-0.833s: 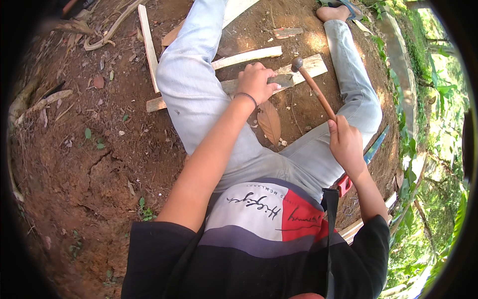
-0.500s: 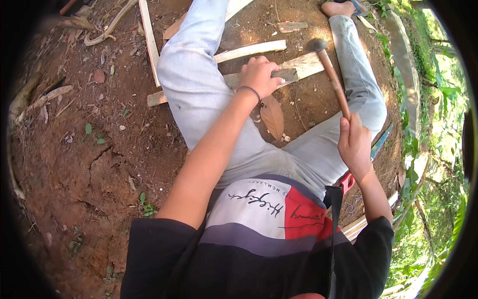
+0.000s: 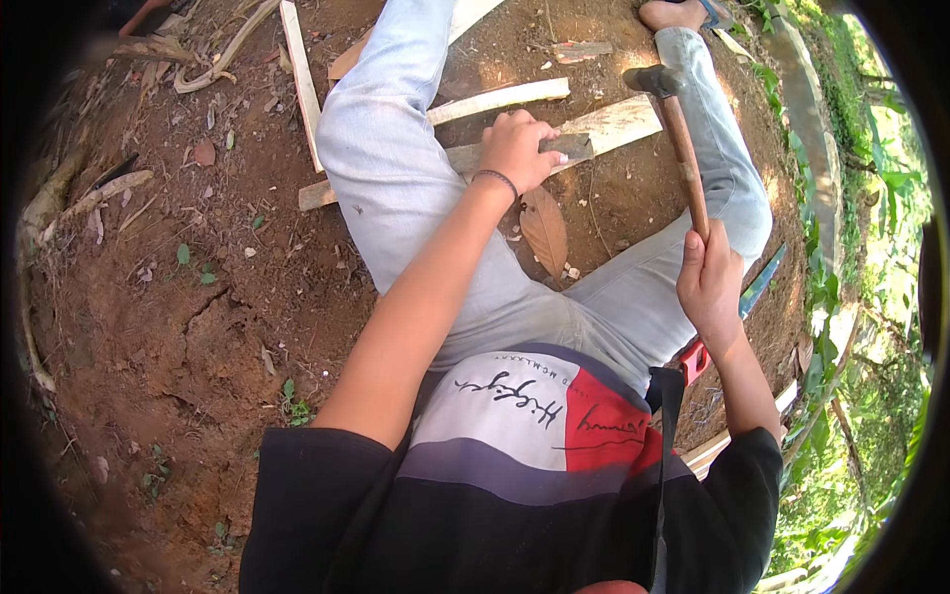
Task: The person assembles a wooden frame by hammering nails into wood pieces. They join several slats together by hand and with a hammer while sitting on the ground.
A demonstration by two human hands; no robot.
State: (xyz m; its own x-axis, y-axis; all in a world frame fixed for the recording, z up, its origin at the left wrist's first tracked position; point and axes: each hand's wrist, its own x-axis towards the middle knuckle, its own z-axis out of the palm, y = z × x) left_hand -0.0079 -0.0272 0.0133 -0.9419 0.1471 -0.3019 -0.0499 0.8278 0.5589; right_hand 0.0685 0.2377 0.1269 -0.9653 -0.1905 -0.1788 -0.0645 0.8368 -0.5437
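Observation:
My right hand (image 3: 711, 282) is wrapped around the lower part of a hammer's wooden handle. The hammer (image 3: 683, 153) is raised over my right shin, its dark metal head at the far end. Between my legs, my left hand (image 3: 515, 150) grips a weathered grey piece of wood (image 3: 577, 148), fingers curled over its far edge and thumb on the near side. This piece lies across a paler wooden strip (image 3: 628, 121). Anything small between thumb and forefinger cannot be made out. A big dry brown leaf (image 3: 542, 232) lies just below the left hand.
Another pale strip (image 3: 505, 99) lies beyond the left hand, and a long thin one (image 3: 302, 84) left of my left knee. A saw (image 3: 698, 358) with a red handle is beside my right hip. Bare brown soil (image 3: 178, 366) spreads left; green plants (image 3: 876, 178) grow right.
The hammer has shifted slightly right and its head has turned, now showing more of its length. My right hand moved a little with it. The left hand stays on the wood.

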